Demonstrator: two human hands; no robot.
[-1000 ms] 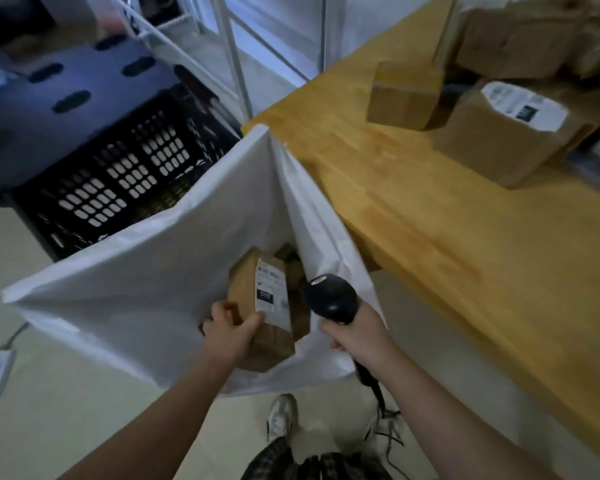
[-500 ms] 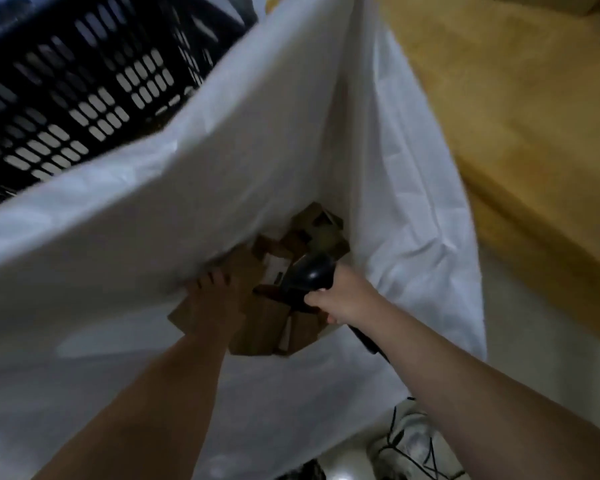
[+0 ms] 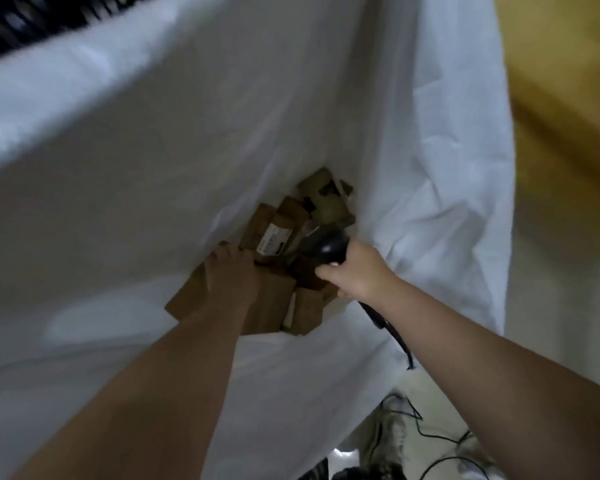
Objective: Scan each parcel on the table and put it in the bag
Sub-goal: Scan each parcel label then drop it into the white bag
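The big white bag (image 3: 187,150) fills most of the view, its mouth held open toward me. Deep inside lie several brown cardboard parcels (image 3: 326,202). One parcel with a white label (image 3: 272,239) lies on top of the pile. My left hand (image 3: 232,275) reaches into the bag, palm down, its fingertips at the labelled parcel's near end; the grip itself is hidden. My right hand (image 3: 357,275) is closed around the black barcode scanner (image 3: 331,249) at the bag's near rim, right of the pile. The scanner's cable (image 3: 392,334) trails down toward me.
The wooden table (image 3: 568,98) runs along the right edge, blurred. A black plastic crate (image 3: 32,19) shows at the top left behind the bag. My shoes and loose black cables (image 3: 430,431) lie on the pale floor at the bottom right.
My head has dropped closer to the bag and the table's parcels have left the view. My left hand has carried the labelled parcel down onto the pile inside. The scanner hand has moved little.
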